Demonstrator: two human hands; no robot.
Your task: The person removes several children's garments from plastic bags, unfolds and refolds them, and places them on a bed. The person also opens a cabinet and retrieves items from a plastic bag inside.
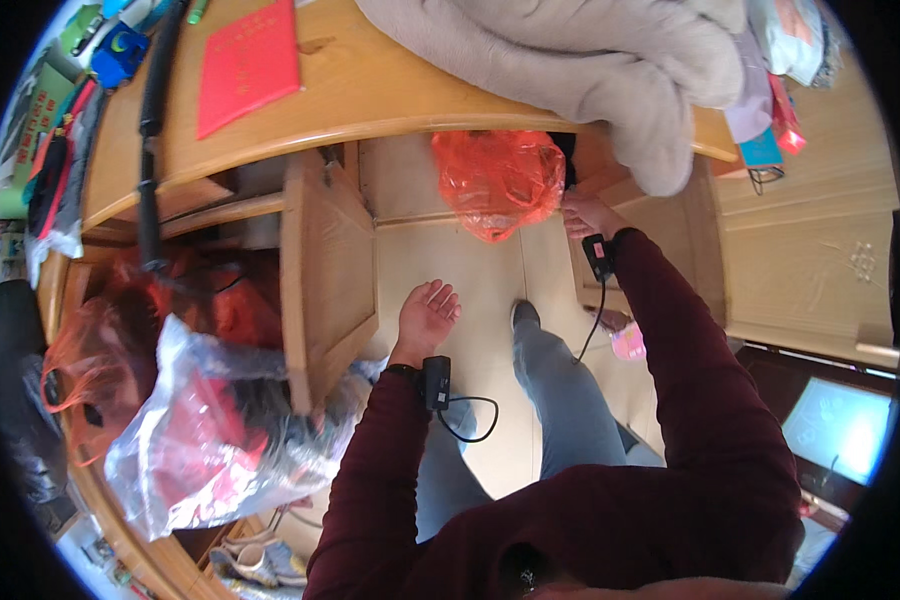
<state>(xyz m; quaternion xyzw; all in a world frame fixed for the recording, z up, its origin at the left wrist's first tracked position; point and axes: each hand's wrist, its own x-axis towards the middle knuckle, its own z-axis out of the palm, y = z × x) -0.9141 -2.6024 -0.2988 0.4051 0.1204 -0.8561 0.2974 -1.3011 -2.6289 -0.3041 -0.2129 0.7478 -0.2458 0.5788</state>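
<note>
My right hand (588, 214) reaches forward to the desk's knee space, with its fingers curled closed at the right edge of a thin orange-red plastic bag (498, 180). The bag is crumpled and bulges with contents that I cannot make out. Part of a black thing shows just behind it. My left hand (430, 315) hangs lower and to the left, palm up, fingers loosely bent and apart, with nothing in it. Beside it stands an opened wooden cabinet door (332, 285).
On the wooden desktop (390, 105) lie a red booklet (250, 65) and a grey plush cloth (570, 50). Left of the door are a clear plastic bag (220, 430) and a red bag (105, 340). A lit screen (840, 425) stands at right; shoes (260, 562) sit lower left.
</note>
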